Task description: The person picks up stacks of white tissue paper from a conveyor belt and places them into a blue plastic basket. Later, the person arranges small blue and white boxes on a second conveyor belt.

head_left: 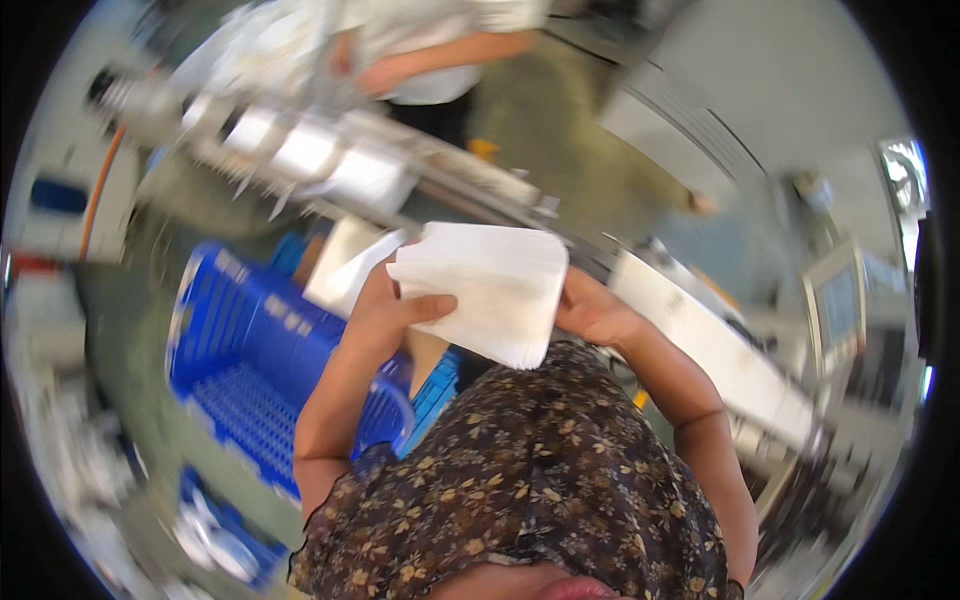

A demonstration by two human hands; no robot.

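Note:
In front of my chest I hold a thick stack of white paper pieces (485,290) with rounded corners and slightly fanned edges. My left hand (385,308) is closed on the stack's left side, thumb lying across the top and fingers underneath. At the right edge, my right hand (592,310) grips the stack, with its fingertips hidden beneath it. Just beyond my left hand is another white sheet or folded paper (362,268), partly covered by the hand.
A blue plastic crate (255,325) stands to my left on the floor. Ahead runs a long machine rail (450,180) carrying white paper pieces (305,150). A person (440,55) in white works beyond it. A white machine bed (700,345) and a monitor (838,305) are at right.

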